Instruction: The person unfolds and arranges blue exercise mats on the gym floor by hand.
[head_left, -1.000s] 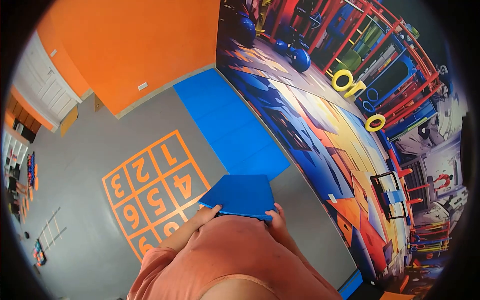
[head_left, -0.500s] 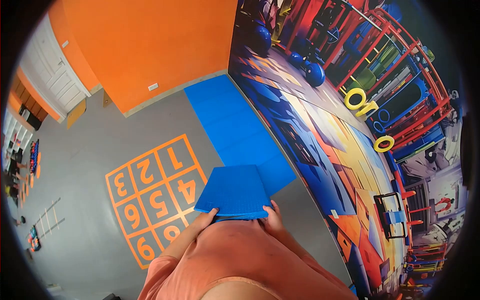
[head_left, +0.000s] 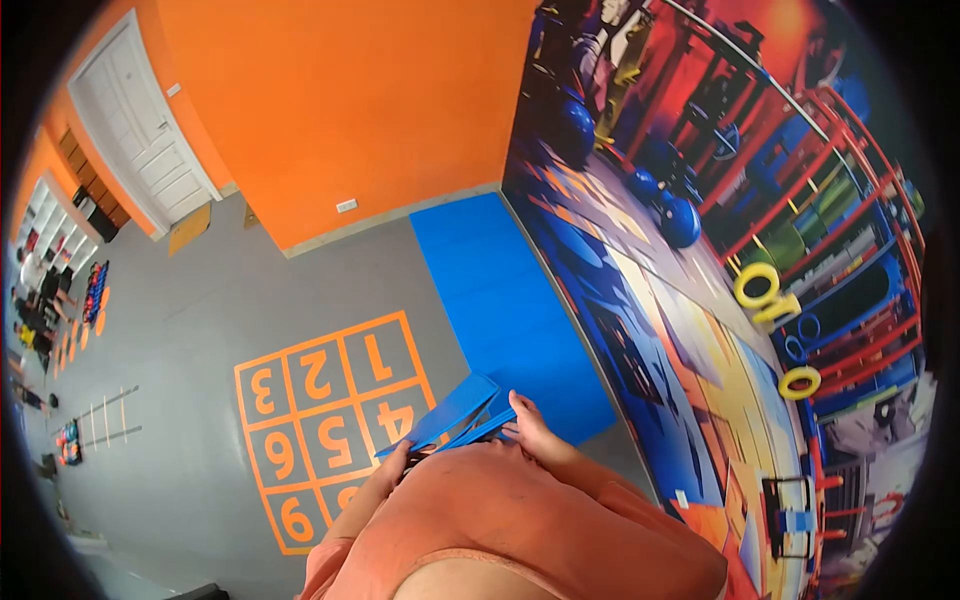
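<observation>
1. Far left, small people (head_left: 38, 290) are gathered near white shelves (head_left: 62, 225), with a panelled white door (head_left: 140, 125) to their right
2. On the smooth grey floor (head_left: 330, 270) lies a square grid (head_left: 320, 340) of flat orange lines and rounded numerals
3. The left hand (head_left: 393, 465) is closed on the near left corner of some blue pads (head_left: 450, 415), close to the belly of the coral shirt (head_left: 480, 510); its fingertips are partly hidden
4. The pads are between the two hands, tilted, seen nearly edge-on: thin, flat, straight-edged leaves, apparently of firm foam, with a narrow gap between them. I'd judge the work in hand to be handling them in the air; any move with them calls for both hands to keep the leaves together, or one could slip
5. The right hand (head_left: 535, 432) holds the right end, thumb raised and fingers lower down by the edge
6. Beyond, a long matte blue mat (head_left: 500, 285) lies flat along the foot of a glossy mural (head_left: 680, 330) showing balls, rings and red bars
</observation>
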